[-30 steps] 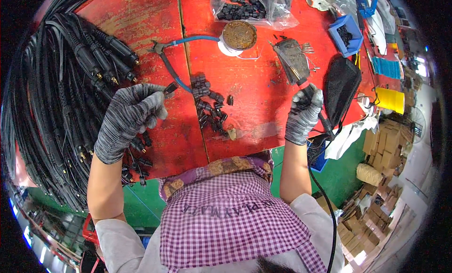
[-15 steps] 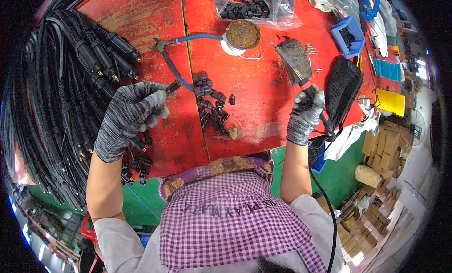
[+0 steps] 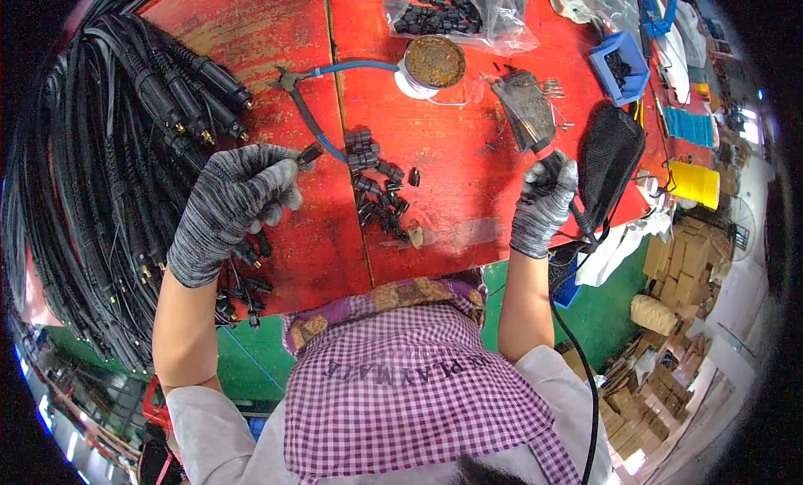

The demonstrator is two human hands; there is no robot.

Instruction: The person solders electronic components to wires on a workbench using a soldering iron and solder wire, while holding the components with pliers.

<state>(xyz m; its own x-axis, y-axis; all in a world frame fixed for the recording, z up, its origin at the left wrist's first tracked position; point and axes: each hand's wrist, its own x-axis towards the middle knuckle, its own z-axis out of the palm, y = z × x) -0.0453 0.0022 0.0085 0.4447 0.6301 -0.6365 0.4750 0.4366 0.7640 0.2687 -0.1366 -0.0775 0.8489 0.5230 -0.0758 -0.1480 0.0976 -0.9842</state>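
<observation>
My left hand (image 3: 237, 202), in a grey knit glove, pinches a small black connector (image 3: 310, 154) between thumb and fingertips above the red table. My right hand (image 3: 544, 199), gloved alike, is closed around a soldering iron (image 3: 542, 147) with a red collar. Its tip points away from me, over a worn dark pad (image 3: 520, 104), and its cord runs down past my right forearm. Between the hands lies a group of small black connector parts (image 3: 381, 203). Beyond them stands a round tin (image 3: 435, 62) of brown, crusty material.
Thick black cable bundles (image 3: 92, 167) cover the table's left side. Blue-handled cutters (image 3: 316, 134) lie behind my left hand. At the back is a clear bag (image 3: 506, 25) of black parts; a blue bin (image 3: 619, 65) and black mesh pouch (image 3: 612, 150) are on the right.
Both hands keep their holds and have hardly moved. The tabletop things sit very slightly farther right in the picture. The iron's shaft shows less distinctly over the pad.
</observation>
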